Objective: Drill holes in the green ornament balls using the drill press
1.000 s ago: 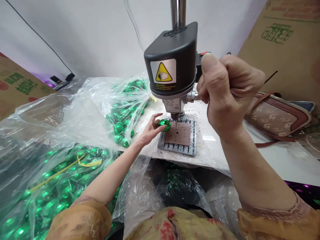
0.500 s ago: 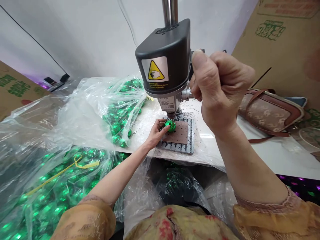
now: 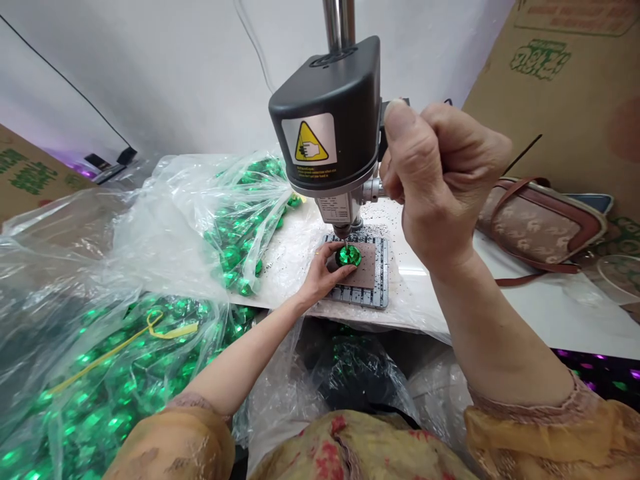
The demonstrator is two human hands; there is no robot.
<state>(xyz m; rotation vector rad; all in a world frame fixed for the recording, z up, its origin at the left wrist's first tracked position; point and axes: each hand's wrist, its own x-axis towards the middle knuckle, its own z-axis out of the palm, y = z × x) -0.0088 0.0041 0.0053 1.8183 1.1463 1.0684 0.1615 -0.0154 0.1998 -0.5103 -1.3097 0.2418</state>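
Left hand [image 3: 320, 277]: fingers part-closed, holding the green ball [image 3: 349, 256] over the brown board [image 3: 364, 275], near the front edge of the bench [image 3: 420, 293]; bench surface separates base plate [image 3: 381, 293] from handbag [image 3: 540, 223]. Right hand [image 3: 443, 180]: fingers curled shut beside the drill head [image 3: 325, 97]; its hold and the ball's underside hidden, drill bit [image 3: 347, 243] indistinct
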